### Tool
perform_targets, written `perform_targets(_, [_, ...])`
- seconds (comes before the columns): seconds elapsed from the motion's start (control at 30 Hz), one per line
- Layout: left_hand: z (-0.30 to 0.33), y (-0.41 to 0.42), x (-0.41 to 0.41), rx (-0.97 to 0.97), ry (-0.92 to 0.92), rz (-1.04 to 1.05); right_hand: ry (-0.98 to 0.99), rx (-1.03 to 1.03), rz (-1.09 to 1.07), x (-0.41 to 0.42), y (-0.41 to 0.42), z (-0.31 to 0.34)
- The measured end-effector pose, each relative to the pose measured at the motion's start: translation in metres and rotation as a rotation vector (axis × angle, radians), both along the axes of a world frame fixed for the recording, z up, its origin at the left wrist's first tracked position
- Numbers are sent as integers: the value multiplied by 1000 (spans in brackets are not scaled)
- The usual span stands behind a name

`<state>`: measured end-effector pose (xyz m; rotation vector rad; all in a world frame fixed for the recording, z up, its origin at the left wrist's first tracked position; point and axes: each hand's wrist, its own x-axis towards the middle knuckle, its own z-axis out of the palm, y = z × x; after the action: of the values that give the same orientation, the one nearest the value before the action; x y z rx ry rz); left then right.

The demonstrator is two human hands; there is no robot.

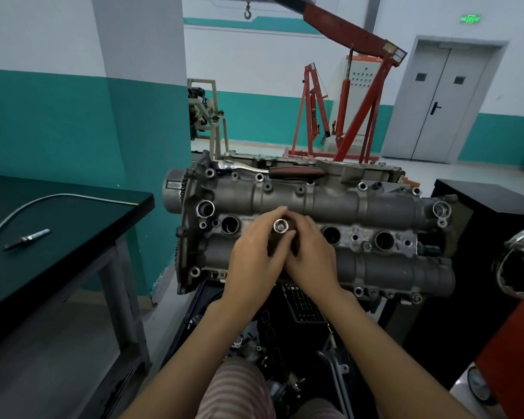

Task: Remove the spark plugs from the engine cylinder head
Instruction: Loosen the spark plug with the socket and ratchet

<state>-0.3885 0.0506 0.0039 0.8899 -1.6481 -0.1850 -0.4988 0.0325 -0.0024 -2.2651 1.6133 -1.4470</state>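
Observation:
A grey engine cylinder head (375,204) lies across the middle of the view with a row of round spark plug wells. A long metal socket (281,227) stands upright in the second well from the left, its square drive hole facing me. My left hand (254,255) and my right hand (312,252) both grip the socket's shaft from either side, fingertips meeting behind it. The well at the left (230,224) and two wells at the right (331,234) (384,240) are open and dark. One removed spark plug (28,238) lies on the black table to the left.
A ratchet with a red and black handle (295,172) rests on the far edge of the cylinder head. A black table (73,225) at the left carries a thin metal tube (58,197). A black stand (484,201) is at the right, a red engine crane (354,95) behind.

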Motion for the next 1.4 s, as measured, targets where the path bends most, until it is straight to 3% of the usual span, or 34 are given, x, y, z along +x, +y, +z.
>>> perform_targets(0.27, [-5,-1,0,-2,129,-76,-83,-26,-72,1,-6,-2])
perform_targets(0.4, [-2,-1,-3,22,240,-64,-14,-91,-47,1,-6,-5])
perform_targets(0.53, [0,-2,-4,-14,116,57,85,-139,-44,0,-2,-7])
perform_targets(0.67, [-7,-1,-5,-49,17,-42,165,-172,-38,2,1,-6])
perform_targets(1.03, [-15,-8,-4,-73,165,-58,42,-98,-132,5,-7,-4])
perform_targets(1.2, [-9,-8,-10,0,256,-24,125,-100,-156,5,-7,-6])
perform_targets(1.33, [-2,-7,-11,-50,108,220,198,-121,-128,3,-4,-8])
perform_targets(1.4, [-2,-6,-11,-55,31,227,204,-125,-103,3,-2,-7])
